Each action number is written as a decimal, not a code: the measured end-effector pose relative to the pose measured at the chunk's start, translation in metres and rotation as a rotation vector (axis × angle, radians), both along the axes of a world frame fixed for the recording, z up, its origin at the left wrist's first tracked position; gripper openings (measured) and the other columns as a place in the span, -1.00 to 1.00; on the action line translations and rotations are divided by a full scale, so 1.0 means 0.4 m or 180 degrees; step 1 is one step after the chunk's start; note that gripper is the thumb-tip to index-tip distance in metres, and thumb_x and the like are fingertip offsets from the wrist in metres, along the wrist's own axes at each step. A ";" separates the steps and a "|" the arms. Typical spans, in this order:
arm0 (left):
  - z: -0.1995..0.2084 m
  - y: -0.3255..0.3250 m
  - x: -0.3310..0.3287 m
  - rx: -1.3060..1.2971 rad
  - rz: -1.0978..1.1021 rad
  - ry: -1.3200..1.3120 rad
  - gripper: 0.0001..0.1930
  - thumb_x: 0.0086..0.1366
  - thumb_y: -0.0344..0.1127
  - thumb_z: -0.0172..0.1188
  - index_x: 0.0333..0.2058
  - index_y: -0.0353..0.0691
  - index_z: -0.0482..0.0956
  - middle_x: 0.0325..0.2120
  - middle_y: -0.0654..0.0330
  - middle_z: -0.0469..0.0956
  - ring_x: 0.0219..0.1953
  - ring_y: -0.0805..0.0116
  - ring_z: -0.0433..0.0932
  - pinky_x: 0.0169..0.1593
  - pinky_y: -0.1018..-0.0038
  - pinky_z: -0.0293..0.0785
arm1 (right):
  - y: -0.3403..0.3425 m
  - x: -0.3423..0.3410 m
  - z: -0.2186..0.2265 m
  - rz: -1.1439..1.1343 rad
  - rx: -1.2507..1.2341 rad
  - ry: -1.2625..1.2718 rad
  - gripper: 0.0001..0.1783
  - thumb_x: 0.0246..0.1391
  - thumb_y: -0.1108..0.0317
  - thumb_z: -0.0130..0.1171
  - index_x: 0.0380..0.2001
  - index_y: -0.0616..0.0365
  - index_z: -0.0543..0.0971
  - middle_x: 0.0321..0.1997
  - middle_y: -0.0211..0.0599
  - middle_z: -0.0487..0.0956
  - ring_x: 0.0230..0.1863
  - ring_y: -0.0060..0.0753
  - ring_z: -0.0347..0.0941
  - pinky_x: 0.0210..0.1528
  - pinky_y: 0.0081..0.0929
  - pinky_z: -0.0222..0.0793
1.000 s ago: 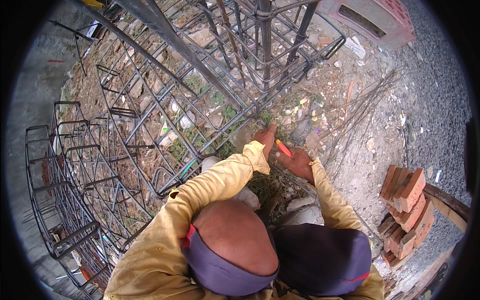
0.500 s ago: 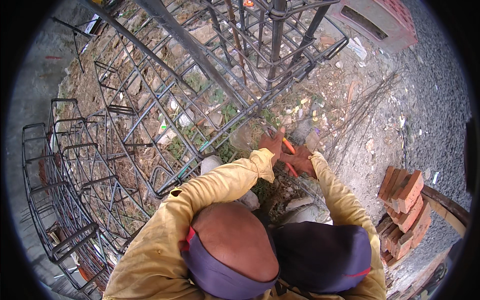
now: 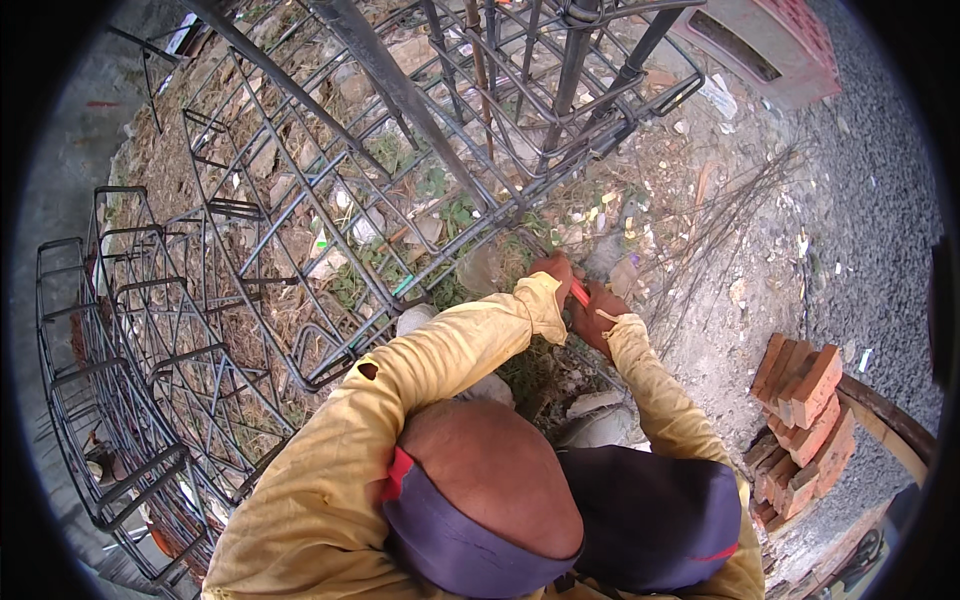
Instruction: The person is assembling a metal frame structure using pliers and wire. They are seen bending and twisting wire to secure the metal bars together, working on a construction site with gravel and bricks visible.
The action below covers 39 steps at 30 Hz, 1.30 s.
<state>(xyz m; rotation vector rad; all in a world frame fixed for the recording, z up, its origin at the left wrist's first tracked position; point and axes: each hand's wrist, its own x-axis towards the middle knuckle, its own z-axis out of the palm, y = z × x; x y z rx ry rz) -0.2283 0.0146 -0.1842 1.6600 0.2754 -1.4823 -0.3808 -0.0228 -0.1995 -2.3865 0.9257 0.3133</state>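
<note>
My right hand (image 3: pixel 596 318) is closed around pliers with orange-red handles (image 3: pixel 580 292); only a short stretch of handle shows between my hands. Just up and left of it, my left hand (image 3: pixel 554 270) is closed, its fingers mostly hidden; I cannot make out what they hold. Both hands are close together beside the lower bar of a steel rebar cage (image 3: pixel 440 262), near its corner. The head of the pliers is hidden. Yellow sleeves (image 3: pixel 450 345) cover both arms, which reach around my raised knees, the left one bare (image 3: pixel 490 465).
Long thin wires (image 3: pixel 705 225) lie on the dirt to the right. Stacked red bricks (image 3: pixel 805 425) stand right of my knees. A pink plastic crate (image 3: pixel 765 50) is at the far right, beside grey gravel (image 3: pixel 880 200). More bent rebar frames (image 3: pixel 110 370) fill the left.
My right hand has turned and risen slightly, so the lower orange-red handle no longer shows. My left hand has bent over beside it. The view has shifted a little.
</note>
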 end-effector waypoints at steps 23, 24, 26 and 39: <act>0.046 0.056 0.001 -0.0768 -0.0119 -0.0235 -0.38 0.30 0.28 0.06 -0.12 -0.28 0.53 -0.36 0.13 0.55 -0.31 0.23 0.50 -0.16 0.30 0.48 | -0.031 0.052 0.114 -0.0218 0.0521 0.0727 -0.36 -0.04 0.09 0.28 0.06 0.15 0.36 -0.21 0.06 0.58 -0.15 0.14 0.57 -0.18 0.00 0.49; 0.073 0.027 0.017 -0.0344 -0.0225 -0.0154 -0.36 0.31 0.30 0.02 -0.14 -0.28 0.56 -0.38 0.13 0.55 -0.32 0.23 0.49 -0.16 0.29 0.45 | -0.019 0.066 0.143 -0.0350 0.0481 0.0790 -0.33 0.03 0.05 0.19 0.13 0.19 0.31 -0.06 0.27 0.50 0.02 0.36 0.46 0.04 0.12 0.39; 0.081 0.001 0.025 0.0176 -0.0189 -0.0202 -0.29 0.32 0.36 -0.10 -0.25 -0.27 0.65 -0.45 0.10 0.55 -0.34 0.21 0.46 -0.18 0.23 0.38 | 0.014 0.081 0.194 -0.0610 0.0481 0.0522 -0.42 0.08 0.08 0.12 0.08 0.19 0.32 0.01 0.26 0.47 0.09 0.37 0.40 0.08 0.10 0.37; 0.049 0.042 0.031 -0.0285 0.0279 0.0773 -0.47 0.20 0.31 0.19 -0.26 -0.08 0.42 -0.36 0.19 0.53 -0.35 0.26 0.54 -0.31 0.21 0.50 | -0.023 0.046 0.113 -0.1095 0.2952 -0.0430 -0.63 0.13 0.18 0.22 -0.07 0.10 0.43 -0.42 -0.21 0.52 -0.47 -0.23 0.47 -0.42 -0.28 0.36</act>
